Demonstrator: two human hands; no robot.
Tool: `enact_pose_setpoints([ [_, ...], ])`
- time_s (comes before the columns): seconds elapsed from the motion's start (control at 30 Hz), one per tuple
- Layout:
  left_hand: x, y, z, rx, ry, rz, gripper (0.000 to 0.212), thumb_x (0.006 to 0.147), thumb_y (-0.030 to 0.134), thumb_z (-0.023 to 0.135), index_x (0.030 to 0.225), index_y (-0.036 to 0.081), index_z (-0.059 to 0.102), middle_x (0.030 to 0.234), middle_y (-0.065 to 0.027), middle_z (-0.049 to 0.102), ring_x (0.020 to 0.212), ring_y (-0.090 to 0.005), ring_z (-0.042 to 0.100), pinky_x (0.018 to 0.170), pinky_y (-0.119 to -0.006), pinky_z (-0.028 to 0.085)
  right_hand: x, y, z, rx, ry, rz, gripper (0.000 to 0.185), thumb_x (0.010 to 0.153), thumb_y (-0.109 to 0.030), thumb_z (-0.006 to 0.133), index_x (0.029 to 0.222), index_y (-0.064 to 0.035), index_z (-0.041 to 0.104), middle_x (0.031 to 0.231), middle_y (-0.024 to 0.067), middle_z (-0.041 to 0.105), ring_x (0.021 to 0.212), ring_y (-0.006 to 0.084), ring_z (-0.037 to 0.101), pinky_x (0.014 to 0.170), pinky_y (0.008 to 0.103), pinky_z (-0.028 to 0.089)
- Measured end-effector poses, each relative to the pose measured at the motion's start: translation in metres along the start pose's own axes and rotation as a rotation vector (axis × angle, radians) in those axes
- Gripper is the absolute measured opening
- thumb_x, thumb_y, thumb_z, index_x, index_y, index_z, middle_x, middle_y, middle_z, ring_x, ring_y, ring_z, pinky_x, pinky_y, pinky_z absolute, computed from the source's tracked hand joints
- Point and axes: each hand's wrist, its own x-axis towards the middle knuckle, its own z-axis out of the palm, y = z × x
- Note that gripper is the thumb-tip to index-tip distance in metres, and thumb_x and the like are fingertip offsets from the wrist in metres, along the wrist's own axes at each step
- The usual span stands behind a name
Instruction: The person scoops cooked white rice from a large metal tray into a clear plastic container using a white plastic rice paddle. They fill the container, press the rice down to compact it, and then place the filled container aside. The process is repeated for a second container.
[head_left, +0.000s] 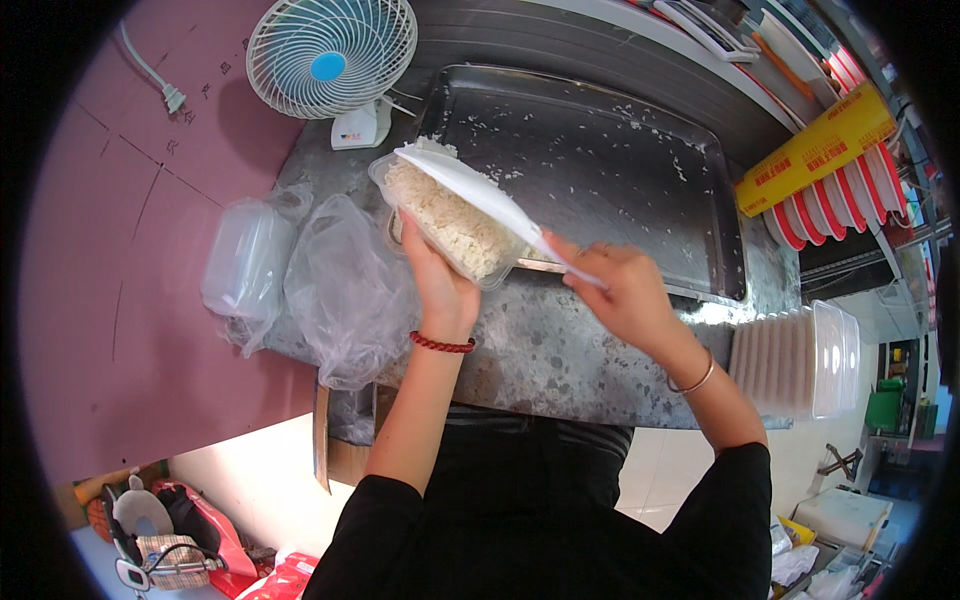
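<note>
My left hand (442, 289) grips a clear plastic food container (491, 283) from below and tilts it. Cooked rice (442, 214) fills the container up to about its rim. In my right hand (619, 285) is the handle of a white rice paddle (472, 191), its blade lying along the rice at the container's far side. A dark metal baking tray (600, 180) with scattered rice grains lies just beyond the container. Some rice at the tray's near left corner is partly hidden behind the container and paddle.
A white fan (330, 67) stands at the back left. Plastic bags (349, 292) and bagged containers (247, 259) lie left on the grey worktop (540, 352). Stacked clear containers (795, 364) stand at the right edge, below a yellow roll box (817, 150) and red-rimmed stacked items (840, 199).
</note>
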Motion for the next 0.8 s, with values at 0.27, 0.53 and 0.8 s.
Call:
enact_pose_setpoints([
  [0.27,-0.006,0.007,0.003,-0.129,-0.093,-0.100,0.051,0.090,0.043,0.030,0.128,0.008,0.033,0.127,-0.0094,0.040,0.114,-0.0250,0.043,0.094,-0.039,0.038,0.006,-0.005,-0.024,0.010,0.147,0.045,0.045,0.073,-0.006,0.060,0.116,-0.0190,0.055,0.064,0.0088,0.054,0.054,0.0200,0.048,0.055,0.0306,0.038],
  [0.53,-0.017,0.024,0.004,-0.191,-0.113,-0.136,0.048,0.090,0.041,0.032,0.125,0.009,0.036,0.123,-0.0079,0.043,0.112,-0.0242,0.043,0.092,-0.039,0.039,-0.012,-0.001,-0.028,-0.122,-0.062,-0.015,0.051,0.072,-0.006,0.061,0.119,-0.0235,0.053,0.063,0.0057,0.047,0.056,0.0182,0.045,0.057,0.0303,0.034],
  [0.8,-0.005,0.026,0.006,-0.219,-0.063,-0.050,0.049,0.090,0.042,0.031,0.124,0.008,0.039,0.125,-0.0091,0.043,0.113,-0.0254,0.043,0.095,-0.036,0.036,-0.054,-0.013,-0.033,0.201,-0.178,0.152,0.054,0.071,-0.004,0.061,0.122,-0.0202,0.050,0.062,0.0093,0.045,0.056,0.0209,0.043,0.054,0.0308,0.037],
])
